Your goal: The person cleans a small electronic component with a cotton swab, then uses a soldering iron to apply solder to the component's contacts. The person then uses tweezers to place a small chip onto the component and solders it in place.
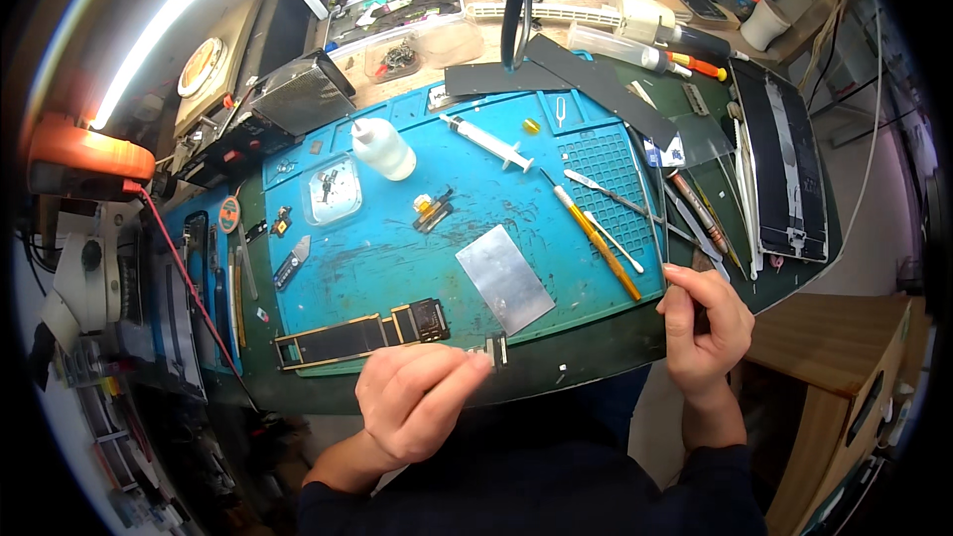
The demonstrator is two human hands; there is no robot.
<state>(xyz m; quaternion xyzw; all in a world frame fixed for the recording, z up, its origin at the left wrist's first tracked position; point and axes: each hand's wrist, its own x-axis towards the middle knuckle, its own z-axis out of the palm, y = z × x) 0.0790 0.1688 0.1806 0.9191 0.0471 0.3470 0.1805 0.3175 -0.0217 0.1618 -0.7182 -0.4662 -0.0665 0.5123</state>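
My left hand is closed at the mat's front edge, thumb and fingers pinching a small dark electronic part. Over at the mat's right front corner, my right hand is closed on a thin, dark, rod-like tool, whose kind I cannot make out. A phone frame with a dark centre lies just beyond my left hand. Between the hands, a flat silvery sheet rests on the blue work mat. Nearest to my right hand lie a yellow-handled tool and a cotton swab.
A white squeeze bottle, a syringe and a clear dish of small parts stand or lie farther back. Black strips cross the mat's back edge. A dark panel bounds the right side; an orange device hangs at left.
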